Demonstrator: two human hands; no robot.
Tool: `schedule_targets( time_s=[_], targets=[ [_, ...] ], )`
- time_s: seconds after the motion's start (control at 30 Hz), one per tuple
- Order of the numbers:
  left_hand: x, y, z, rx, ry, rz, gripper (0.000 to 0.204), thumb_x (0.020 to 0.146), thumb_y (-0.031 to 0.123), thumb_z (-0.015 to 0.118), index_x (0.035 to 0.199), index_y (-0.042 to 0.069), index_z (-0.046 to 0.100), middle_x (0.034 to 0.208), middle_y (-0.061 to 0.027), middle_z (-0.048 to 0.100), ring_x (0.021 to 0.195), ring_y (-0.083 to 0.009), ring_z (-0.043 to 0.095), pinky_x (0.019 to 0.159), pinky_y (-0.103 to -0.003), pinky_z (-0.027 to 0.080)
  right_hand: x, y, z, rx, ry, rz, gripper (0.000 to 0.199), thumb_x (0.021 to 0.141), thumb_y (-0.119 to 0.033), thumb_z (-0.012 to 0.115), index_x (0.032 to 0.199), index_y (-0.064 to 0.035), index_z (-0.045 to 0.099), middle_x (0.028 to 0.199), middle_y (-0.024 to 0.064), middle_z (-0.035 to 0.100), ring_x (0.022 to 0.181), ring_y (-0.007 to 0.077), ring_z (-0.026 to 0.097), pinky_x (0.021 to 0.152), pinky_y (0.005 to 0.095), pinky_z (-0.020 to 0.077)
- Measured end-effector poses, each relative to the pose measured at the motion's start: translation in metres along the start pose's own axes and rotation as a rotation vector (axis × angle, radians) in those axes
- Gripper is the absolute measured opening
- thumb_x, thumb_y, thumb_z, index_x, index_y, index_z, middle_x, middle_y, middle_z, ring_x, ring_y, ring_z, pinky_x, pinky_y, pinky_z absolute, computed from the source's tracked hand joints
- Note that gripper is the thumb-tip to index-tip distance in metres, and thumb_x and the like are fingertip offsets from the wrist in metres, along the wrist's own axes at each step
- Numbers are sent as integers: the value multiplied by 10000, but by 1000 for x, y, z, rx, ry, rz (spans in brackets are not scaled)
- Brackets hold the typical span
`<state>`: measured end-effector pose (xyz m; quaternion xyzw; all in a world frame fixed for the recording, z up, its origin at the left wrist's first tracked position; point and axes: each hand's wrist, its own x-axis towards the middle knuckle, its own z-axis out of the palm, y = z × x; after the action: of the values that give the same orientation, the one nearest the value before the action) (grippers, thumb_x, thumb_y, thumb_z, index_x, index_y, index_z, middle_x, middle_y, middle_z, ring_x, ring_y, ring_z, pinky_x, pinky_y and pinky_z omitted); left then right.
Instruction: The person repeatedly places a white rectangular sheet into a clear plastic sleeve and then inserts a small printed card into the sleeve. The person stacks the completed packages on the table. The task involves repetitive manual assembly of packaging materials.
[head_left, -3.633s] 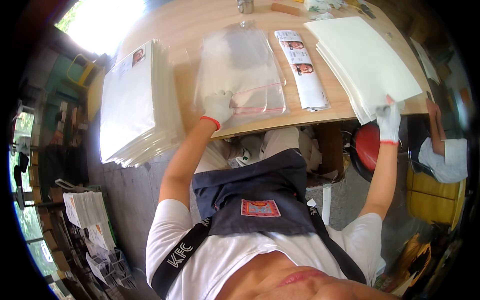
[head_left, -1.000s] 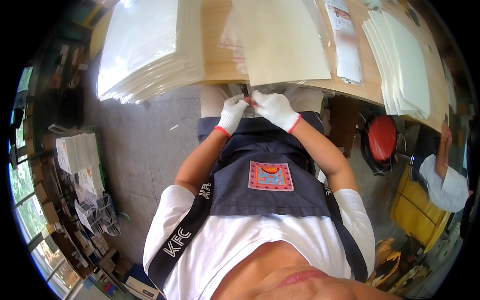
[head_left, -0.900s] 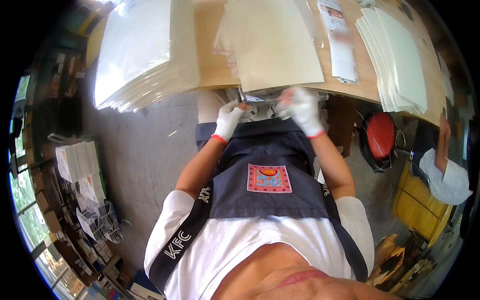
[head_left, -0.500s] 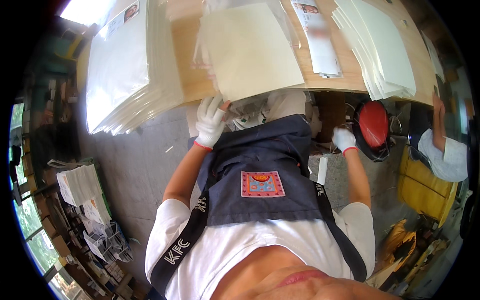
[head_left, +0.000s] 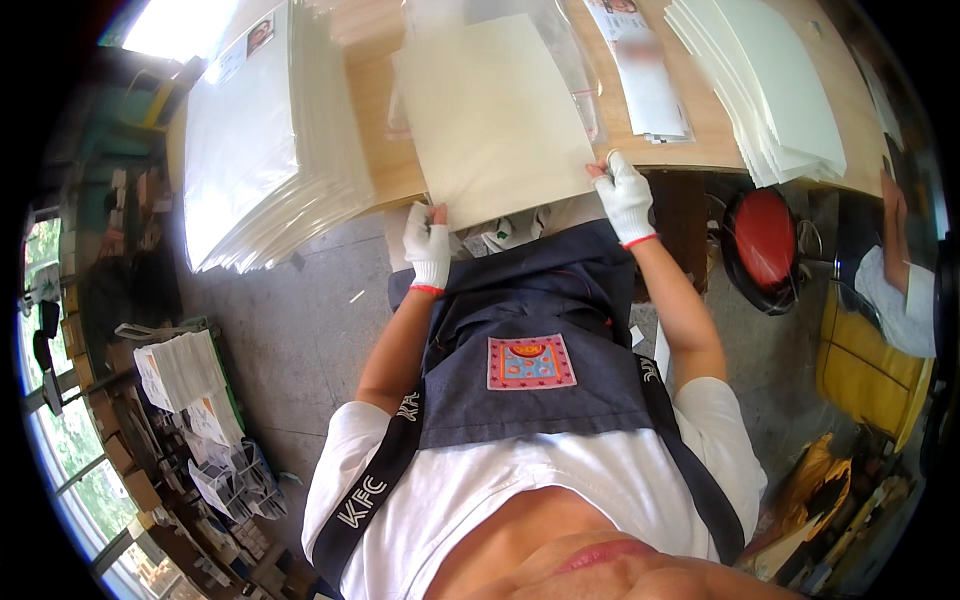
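"Where is the sheet right now?"

"The cream sheet (head_left: 495, 120) lies in the middle of the wooden table (head_left: 712, 130), over some clear bags (head_left: 562, 50), and its near edge hangs past the front of the table. It sits a little askew."

"And the hands?"

"Both wear white gloves with red cuffs. The left hand (head_left: 427, 245) is at the near left corner, thumb and fingers clamped on the sheet. The right hand (head_left: 622, 195) is clamped on it at the near right corner, its bare thumb tip against the edge. (Whether thin plastic is caught in either grip too, I can't tell.)"

"What's around them?"

"On the left, a thick pile of wrapped sheets (head_left: 240, 150), shiny and reaching beyond the table edge. To the right of the bags, a narrow stack of white labels (head_left: 650, 95), partly blurred. Farther right, a fanned stack of pale sheets (head_left: 775, 100)."

"Anything lower down?"

"A dark apron (head_left: 530, 300) covers the person's lap, and a red seat (head_left: 763, 238) stands at the right, below the table edge. Near the far right rim, another person's hand (head_left: 893, 205) is at the table's side."
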<state>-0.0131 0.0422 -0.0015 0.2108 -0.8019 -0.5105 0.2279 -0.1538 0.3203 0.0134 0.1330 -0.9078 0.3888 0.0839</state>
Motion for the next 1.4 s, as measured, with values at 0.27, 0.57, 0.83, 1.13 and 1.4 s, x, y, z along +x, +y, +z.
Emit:
schedule_targets(
  time_s=[0.27, 0.57, 0.83, 1.13, 1.4],
  targets=[
    [3, -28, 4, -716, 292, -474, 74, 886, 74, 531, 952, 62, 500, 727, 6, 505, 604, -79, 464, 552, -235, 412, 17, 12, -4, -84, 300, -11, 271, 776, -214, 677, 1000, -105, 572, 752, 93, 648, 675, 298, 627, 599, 404, 473],
    [28, 48, 23, -355, -89, 15, 213, 907, 139, 563, 1077, 12, 537, 861, -44, 577, 772, -118, 559, 717, -253, 460, 88, 63, -74, -720, 35, -499, 400, 735, -321, 653, 1082, -130, 598, 1083, 9, 602, 1070, 210, 517, 976, 349, 367],
    [45, 129, 137, -663, -866, -583, 393, 915, 356, 541, 1177, 64, 516, 1117, -58, 580, 995, -173, 546, 822, -343, 466, 75, 37, -104, -402, 165, -767, 157, 708, -159, 654, 852, -109, 610, 1002, 21, 618, 1015, 214, 552, 902, 373, 446],
    [39, 130, 210, -669, -640, -707, 73, 852, 140, 635, 895, 98, 595, 687, 34, 566, 603, -75, 525, 534, -223, 411, -6, -17, -138, -276, 46, -595, 190, 720, -244, 708, 851, -120, 649, 1008, 41, 613, 961, 250, 582, 872, 391, 460],
    [42, 137, 224, -698, -650, -477, 107, 867, 131, 623, 935, 49, 638, 786, 7, 611, 686, -87, 555, 615, -236, 460, 72, 14, -108, -158, 11, -332, 153, 751, -253, 665, 829, -122, 663, 811, 43, 644, 792, 254, 603, 725, 375, 487]
  ],
)
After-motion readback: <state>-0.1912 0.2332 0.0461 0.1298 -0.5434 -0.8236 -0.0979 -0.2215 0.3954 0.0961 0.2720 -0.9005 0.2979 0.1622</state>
